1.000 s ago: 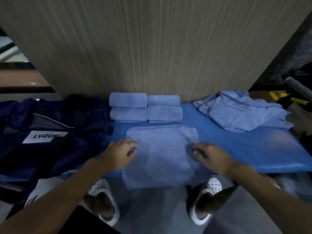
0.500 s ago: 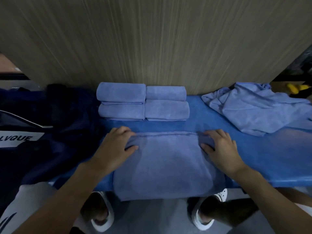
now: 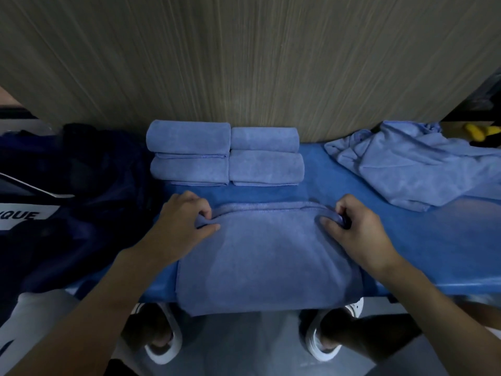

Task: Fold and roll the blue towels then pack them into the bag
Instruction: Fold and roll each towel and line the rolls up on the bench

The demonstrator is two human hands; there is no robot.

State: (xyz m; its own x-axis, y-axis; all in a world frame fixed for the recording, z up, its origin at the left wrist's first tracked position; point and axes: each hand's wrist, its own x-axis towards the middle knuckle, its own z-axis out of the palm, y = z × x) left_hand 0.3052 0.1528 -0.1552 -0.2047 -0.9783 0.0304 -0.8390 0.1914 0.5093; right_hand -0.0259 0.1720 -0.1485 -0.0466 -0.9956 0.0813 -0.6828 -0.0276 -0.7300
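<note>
Surface: blue table (image 3: 406, 240), smooth with a slight sheen, set against a wood-grain panel (image 3: 244, 63); the light is dim.
Below front edge: white perforated clogs (image 3: 160, 346) on a grey floor.
Work item: folded towel (image 3: 271, 253), lying flat at the table's centre, directly in front of the person. Its near end drapes over the front edge. Its far edge shows stacked, hemmed layers.
Left hand (image 3: 179, 223): pinches the far-left corner of the towel, thumb on top, fingers curled over the edge.
Right hand (image 3: 355, 229): pinches the far-right corner likewise, with the cloth bunched between thumb and curled fingers.
Handling (judgement): light, limp microfibre with a matte, napped face. It will sag wherever unsupported, and the layers may skew. Take hold at both far corners, trapping all layers, and roll with even tension.
Rolled towels (image 3: 225, 153): four soft cylinders in two stacks of two, side by side, just beyond the work item, at the panel.
Loose towels (image 3: 406, 169): a crumpled heap at far right, well apart from the hands.
Bag (image 3: 81, 199): dark navy fabric to the left, with a white label partly in view. Whether it is open cannot be told.
</note>
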